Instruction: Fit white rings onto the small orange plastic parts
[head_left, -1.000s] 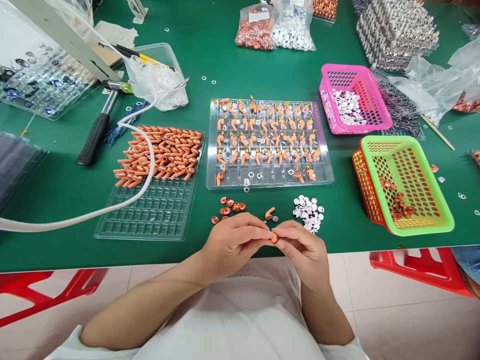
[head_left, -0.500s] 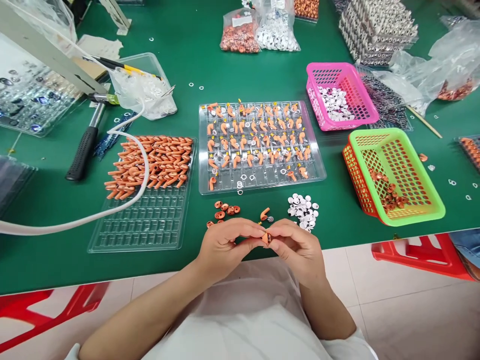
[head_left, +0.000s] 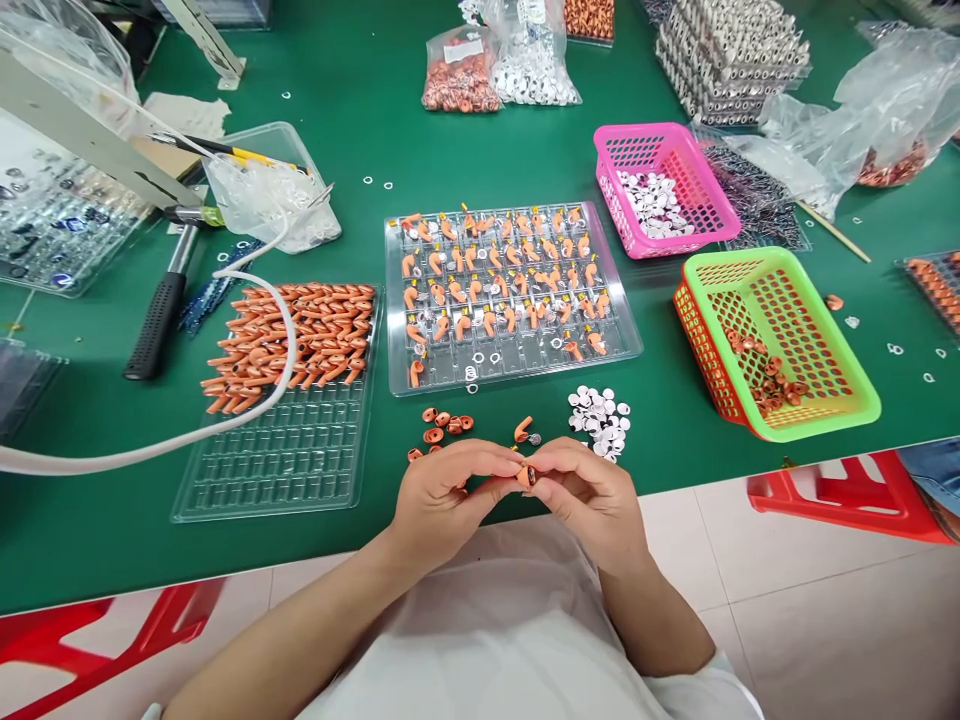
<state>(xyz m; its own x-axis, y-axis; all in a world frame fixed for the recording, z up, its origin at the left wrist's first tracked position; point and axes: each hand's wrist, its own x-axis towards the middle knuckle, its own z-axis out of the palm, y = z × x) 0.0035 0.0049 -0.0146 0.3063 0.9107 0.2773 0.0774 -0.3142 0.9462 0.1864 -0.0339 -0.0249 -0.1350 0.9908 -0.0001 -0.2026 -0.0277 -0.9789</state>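
Between the fingertips of my left hand (head_left: pixel 446 495) and my right hand (head_left: pixel 596 500) is a small orange-brown earphone shell part (head_left: pixel 527 476) with a dark opening. Both hands pinch it close to the table's front edge. Just beyond my fingers lies a curved orange earphone piece (head_left: pixel 523 430) with a small silvery disc beside it. Several loose round copper-coloured shell parts (head_left: pixel 435 436) sit beyond my left hand, some partly hidden by it. A pile of white round discs (head_left: pixel 600 420) with dark marks lies beyond my right hand.
A clear tray (head_left: pixel 517 365) of curved orange pieces stands ahead. Left are another tray (head_left: pixel 262 490) with stacked orange pieces, a white hose (head_left: pixel 150 458) and a hammer (head_left: pixel 157 320). Right are a pink basket (head_left: pixel 660 245) and a green basket (head_left: pixel 832 425). Bagged parts (head_left: pixel 461 80) lie behind.
The camera view has shifted and tilted slightly. Both hands still pinch the shell part, which is turned a little so its dark opening shows more.
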